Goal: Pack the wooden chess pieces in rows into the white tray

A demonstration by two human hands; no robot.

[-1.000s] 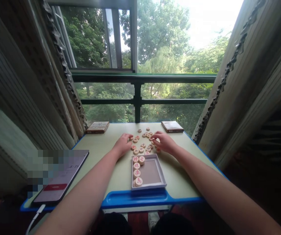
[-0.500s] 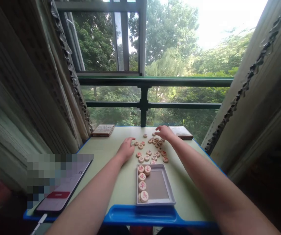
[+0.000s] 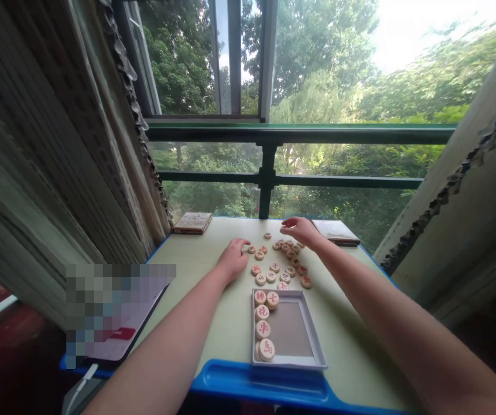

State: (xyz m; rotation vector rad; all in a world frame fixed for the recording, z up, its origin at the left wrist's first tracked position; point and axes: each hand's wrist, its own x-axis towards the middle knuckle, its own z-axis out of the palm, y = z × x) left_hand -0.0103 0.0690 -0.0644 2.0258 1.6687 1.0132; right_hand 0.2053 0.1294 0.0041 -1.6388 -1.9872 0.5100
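At the frame's centre, the left hand (image 3: 233, 260) rests palm down on the pale green tabletop (image 3: 213, 305), fingers loosely spread, holding nothing, beside scattered round wooden game discs (image 3: 279, 267) with red characters. The right hand (image 3: 300, 229) hovers above the discs' far edge, fingers curled; whether it grips one is unclear. Nearer, lower centre, a shallow grey square tray (image 3: 300, 340) holds five discs along its left side. Two flat boxes lie by the window.
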